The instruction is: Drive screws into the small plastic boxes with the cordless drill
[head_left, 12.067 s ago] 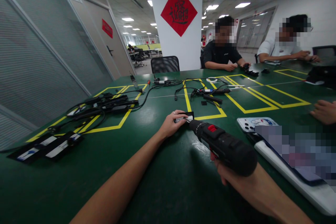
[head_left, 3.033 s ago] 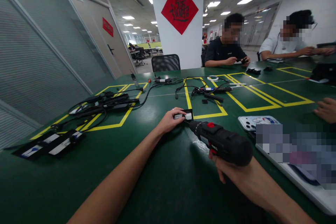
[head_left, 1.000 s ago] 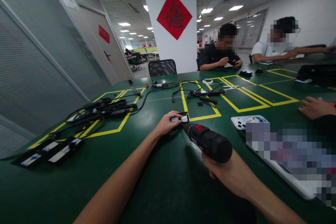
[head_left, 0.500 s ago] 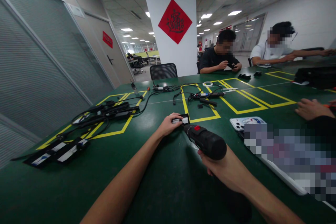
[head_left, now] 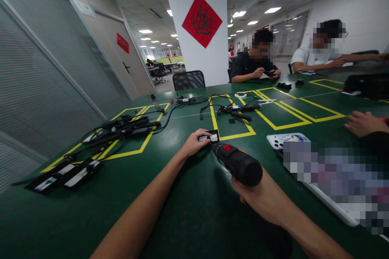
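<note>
My right hand [head_left: 247, 189] is wrapped round the handle of a black cordless drill [head_left: 238, 164] with a red switch on top. Its nose points forward and left, against or close to the near side of a small black part with a white label [head_left: 214, 136]; whether the bit touches is too small to tell. My left hand [head_left: 194, 142] grips that part from the left, holding it on the green table [head_left: 182, 186]. A ring shows on one finger.
Left lie tangled black cables [head_left: 130, 127] and black parts with white labels [head_left: 80, 173]. Further back are a cabled pen-shaped tool [head_left: 243, 108] and yellow tape outlines. To the right lie a phone [head_left: 288, 138] and another person's hand [head_left: 363, 124]. Two people sit at the far side.
The view has shifted slightly. My left hand still holds the labelled part, and the drill in my right hand stays almost where it was.
</note>
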`<control>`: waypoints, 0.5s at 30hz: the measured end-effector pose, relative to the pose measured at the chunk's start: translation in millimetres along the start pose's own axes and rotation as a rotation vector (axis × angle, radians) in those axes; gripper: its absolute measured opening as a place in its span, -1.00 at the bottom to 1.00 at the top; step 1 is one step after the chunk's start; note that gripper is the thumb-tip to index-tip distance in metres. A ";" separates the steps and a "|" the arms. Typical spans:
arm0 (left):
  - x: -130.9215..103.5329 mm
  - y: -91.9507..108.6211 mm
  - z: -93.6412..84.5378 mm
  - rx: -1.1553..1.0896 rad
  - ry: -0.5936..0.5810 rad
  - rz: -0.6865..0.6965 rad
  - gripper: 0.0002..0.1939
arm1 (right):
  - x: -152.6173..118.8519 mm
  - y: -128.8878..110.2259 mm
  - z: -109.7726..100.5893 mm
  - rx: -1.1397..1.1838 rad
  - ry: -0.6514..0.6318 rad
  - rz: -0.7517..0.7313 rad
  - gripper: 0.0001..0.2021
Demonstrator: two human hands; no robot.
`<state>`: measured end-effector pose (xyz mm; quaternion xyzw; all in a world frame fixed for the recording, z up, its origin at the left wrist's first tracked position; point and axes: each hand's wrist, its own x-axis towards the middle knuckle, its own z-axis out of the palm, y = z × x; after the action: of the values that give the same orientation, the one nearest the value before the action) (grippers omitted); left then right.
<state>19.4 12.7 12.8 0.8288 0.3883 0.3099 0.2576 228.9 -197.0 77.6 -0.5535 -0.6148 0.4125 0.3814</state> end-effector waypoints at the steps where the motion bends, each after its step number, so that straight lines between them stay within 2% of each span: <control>1: 0.1 0.1 0.0 0.001 0.000 0.001 -0.72 | 0.1 -0.5 0.2 0.000 0.011 0.004 -0.45; 15: 0.9 2.9 -0.8 0.021 -0.006 -0.015 -0.71 | -0.2 -0.7 1.2 0.033 0.025 -0.016 -0.44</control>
<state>20.6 11.9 15.5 0.8294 0.3969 0.3013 0.2524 227.6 -197.4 77.8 -0.5474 -0.6073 0.4128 0.4015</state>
